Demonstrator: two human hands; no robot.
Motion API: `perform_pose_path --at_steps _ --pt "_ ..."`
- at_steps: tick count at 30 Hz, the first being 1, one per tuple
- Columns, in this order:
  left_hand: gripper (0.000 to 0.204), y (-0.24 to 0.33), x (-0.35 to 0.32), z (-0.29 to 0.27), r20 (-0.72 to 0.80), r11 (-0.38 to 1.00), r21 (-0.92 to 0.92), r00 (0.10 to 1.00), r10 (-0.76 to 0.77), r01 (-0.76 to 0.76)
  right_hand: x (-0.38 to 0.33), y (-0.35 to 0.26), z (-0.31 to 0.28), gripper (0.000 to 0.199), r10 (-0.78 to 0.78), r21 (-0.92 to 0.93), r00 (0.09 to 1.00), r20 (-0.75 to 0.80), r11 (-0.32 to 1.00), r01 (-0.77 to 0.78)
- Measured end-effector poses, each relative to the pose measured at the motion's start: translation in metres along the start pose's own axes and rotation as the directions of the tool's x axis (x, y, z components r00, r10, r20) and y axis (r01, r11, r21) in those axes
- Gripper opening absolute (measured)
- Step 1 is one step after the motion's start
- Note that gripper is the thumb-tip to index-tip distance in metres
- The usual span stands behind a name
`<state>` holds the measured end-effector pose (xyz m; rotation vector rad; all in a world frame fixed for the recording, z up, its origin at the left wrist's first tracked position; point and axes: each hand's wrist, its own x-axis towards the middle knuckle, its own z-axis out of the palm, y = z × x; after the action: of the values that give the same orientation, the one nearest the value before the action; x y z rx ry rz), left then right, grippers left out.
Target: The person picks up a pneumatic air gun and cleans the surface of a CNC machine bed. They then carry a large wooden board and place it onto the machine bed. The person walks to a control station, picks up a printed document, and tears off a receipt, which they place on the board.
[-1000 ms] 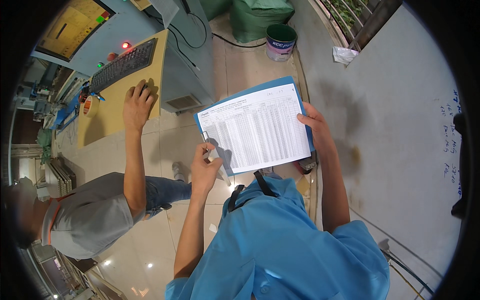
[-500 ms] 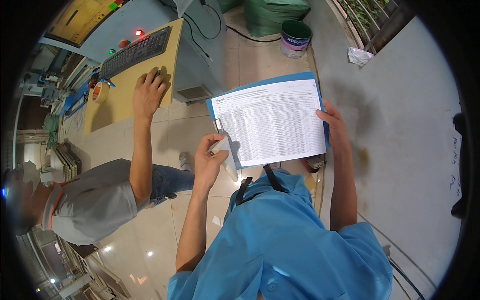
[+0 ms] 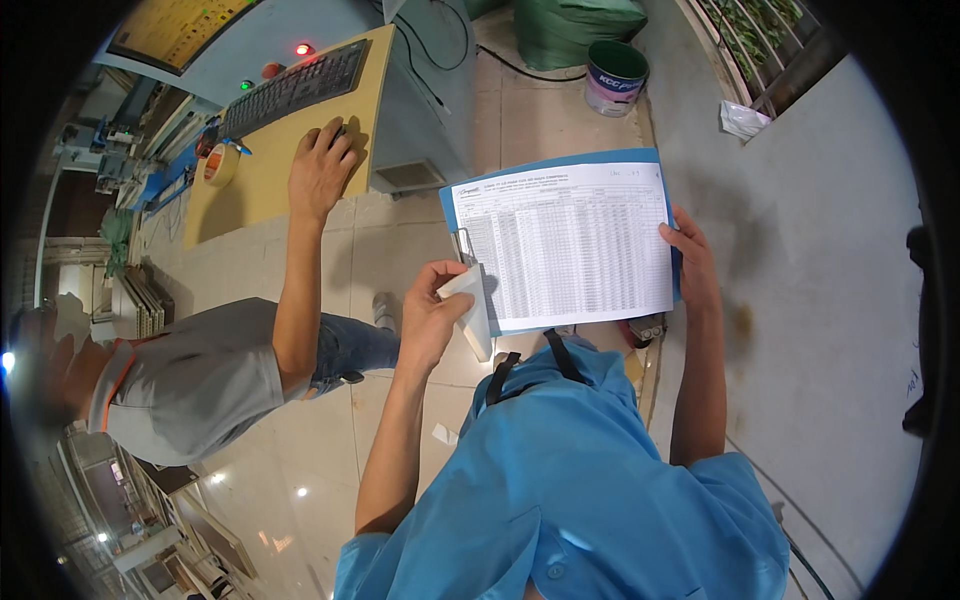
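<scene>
Blue clipboard [image 3: 620,157]: held out in front of me, between my two hands, tilted so that its face is toward me.
Printed sheet [image 3: 580,250]: white, lying on the clipboard, filled with a dense table of narrow columns; its heading runs along the edge farthest from me. The print is too fine for me to read.
Metal clip [image 3: 463,243]: on the clipboard's left edge, just beyond my left fingers.
Left hand [image 3: 433,312]: thumb and fingers pinching a white flap [image 3: 478,318] of paper, which tapers down toward me beside the clipboard's near left corner.
Right hand [image 3: 692,252]: gripping the clipboard's right edge, thumb on the front, other fingers mostly hidden behind.
Just changed: the white flap shows broader than a second ago, while my right hand keeps the same hold. My view has swung slightly left.
Meaning: I judge that my right hand steadies the board while my left manages loose paper, leaving the table uncovered for reading.
Co-worker's hand [image 3: 325,168]: beyond my left hand and farther left, over a dark mouse [image 3: 341,131] on the yellow tabletop [image 3: 265,160].
Near that hand: a black keyboard [image 3: 290,93] and a tape roll [image 3: 221,165].
Beyond my hands: a paint bucket [image 3: 612,82] beside a green sack [image 3: 578,32].
</scene>
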<state>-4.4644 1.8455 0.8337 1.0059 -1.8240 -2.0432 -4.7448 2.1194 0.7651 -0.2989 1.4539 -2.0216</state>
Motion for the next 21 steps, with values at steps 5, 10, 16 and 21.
perform_pose_path --at_steps 5,10,16,21 --pt "0.037 0.001 -0.004 -0.001 -0.005 1.0 0.027 1.0 0.013 -0.013 0.001 -0.003 0.001 0.042 0.011 0.015 1.0 0.014 1.0 -0.012" --pt "0.039 0.001 -0.008 0.005 -0.014 0.998 0.0 0.998 0.063 -0.063 -0.004 -0.005 0.006 0.041 -0.004 0.005 1.0 0.011 1.0 0.004" --pt "0.055 -0.014 -0.013 0.012 -0.021 0.992 0.085 0.995 0.098 -0.096 -0.021 -0.003 0.01 0.043 0.059 -0.075 0.998 0.022 0.996 -0.057" --pt "0.06 -0.032 -0.029 0.022 0.009 0.99 0.13 0.999 0.047 -0.048 -0.045 -0.021 0.054 0.052 -0.528 -0.9 0.849 -0.004 0.372 0.227"
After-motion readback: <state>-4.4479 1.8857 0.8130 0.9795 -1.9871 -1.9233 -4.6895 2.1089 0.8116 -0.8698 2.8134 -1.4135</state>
